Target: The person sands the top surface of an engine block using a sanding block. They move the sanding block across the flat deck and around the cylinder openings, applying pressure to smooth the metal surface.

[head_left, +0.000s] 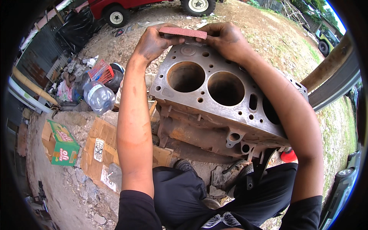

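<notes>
A rusty, grimy metal engine block (199, 115) fills the middle, its flat top showing large round bores, smaller holes and a slot. At its far upper edge my left hand (151, 44) and my right hand (224, 38) grip a flat, reddish, grainy block (184, 33) from either end, like an abrasive pad or sandpaper-wrapped piece. The fingers of both hands are closed around it, smudged dark with grime. Whether the piece touches the metal underneath is hard to tell.
Cardboard (99, 145) and a green box (65, 149) lie on the left, below a clear plastic jug (97, 96) and red crate (100, 71) among rubbish. A red vehicle (142, 7) stands behind, a post (326, 65) rises at right, and a red object (288, 156) sits low right.
</notes>
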The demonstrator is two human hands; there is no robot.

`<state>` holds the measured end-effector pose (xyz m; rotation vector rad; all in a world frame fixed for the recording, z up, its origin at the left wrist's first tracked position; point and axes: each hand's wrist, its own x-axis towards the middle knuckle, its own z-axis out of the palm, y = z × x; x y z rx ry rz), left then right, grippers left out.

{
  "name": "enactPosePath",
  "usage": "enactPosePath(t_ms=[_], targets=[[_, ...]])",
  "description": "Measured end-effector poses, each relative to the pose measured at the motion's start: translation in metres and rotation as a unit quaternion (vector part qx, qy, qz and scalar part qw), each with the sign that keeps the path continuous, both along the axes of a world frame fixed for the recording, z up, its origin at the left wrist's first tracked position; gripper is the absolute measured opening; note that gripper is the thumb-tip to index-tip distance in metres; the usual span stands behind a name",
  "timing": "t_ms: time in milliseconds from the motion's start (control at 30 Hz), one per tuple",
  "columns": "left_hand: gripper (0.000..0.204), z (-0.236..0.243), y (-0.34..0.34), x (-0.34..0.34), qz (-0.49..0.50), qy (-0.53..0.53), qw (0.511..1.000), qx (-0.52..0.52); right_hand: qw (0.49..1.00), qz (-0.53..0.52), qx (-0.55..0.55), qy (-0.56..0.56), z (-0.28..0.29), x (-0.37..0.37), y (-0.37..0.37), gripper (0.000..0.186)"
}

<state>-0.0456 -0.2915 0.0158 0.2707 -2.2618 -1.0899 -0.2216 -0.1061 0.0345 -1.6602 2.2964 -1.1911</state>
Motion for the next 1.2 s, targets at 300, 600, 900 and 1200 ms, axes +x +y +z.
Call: enactPosePath(t_ms=[300, 600, 900, 1200], targets=[[0.032, 0.005, -0.004, 0.01, -0.038, -0.002, 0.998, 0.052, 0.998, 0.039, -0.003, 0.043, -0.001, 0.002, -0.001, 0.021], [0.024, 0.006, -0.003, 0.006, -0.047, -0.01, 0.997, 0.056, 0.999, 0.054, -0.006, 0.001, 0.003, 0.008, 0.0, 0.022], [0.025, 0.021, 0.003, 0.01, -0.046, -0.069, 0.993, -0.089, 0.997, 0.063, 0.03, -0.025, 0.006, 0.01, 0.001, 0.023], [0.028, 0.033, 0.023, 0.015, 0.025, -0.127, 0.991, -0.031, 0.994, 0.093, 0.027, -0.05, 0.005, 0.006, 0.003, 0.021]])
